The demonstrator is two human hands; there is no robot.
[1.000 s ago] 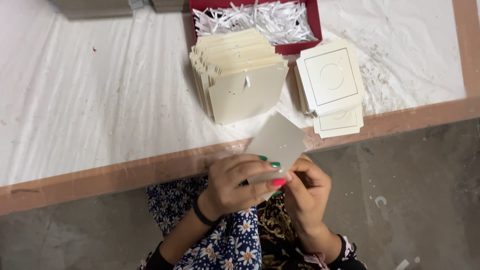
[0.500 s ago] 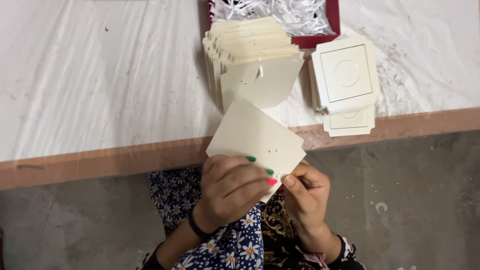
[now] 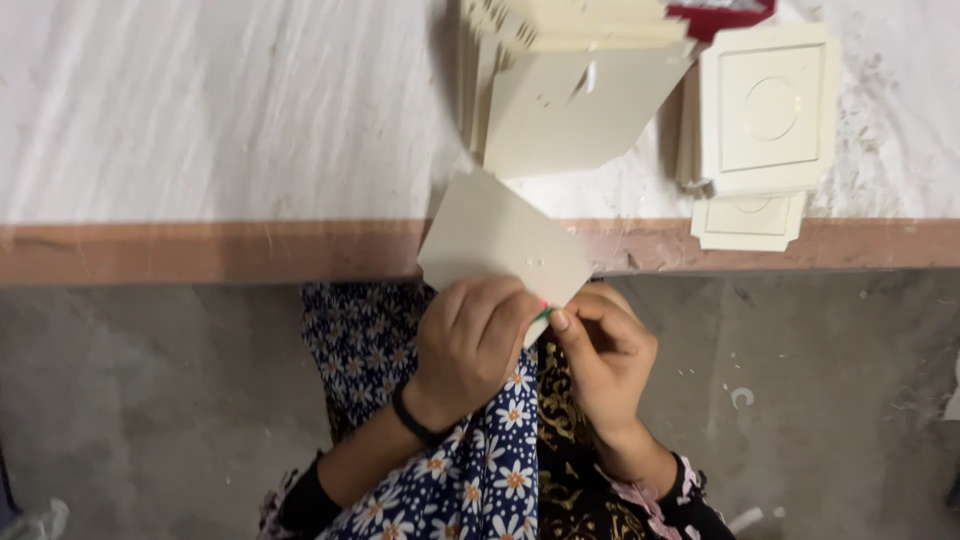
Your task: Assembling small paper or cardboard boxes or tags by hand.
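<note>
A cream card (image 3: 500, 235) is pinched at its lower edge by the left hand (image 3: 470, 345) and right hand (image 3: 600, 350), just below the table edge (image 3: 200, 250). It looks light, thin, easily creased; edges are best gripped.

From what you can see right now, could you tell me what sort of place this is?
Probably a small craft or packaging workshop. A low table with a wooden edge carries a stack of cream card pieces and embossed square cards, and both hands hold one cream card above a bare concrete floor.
</note>
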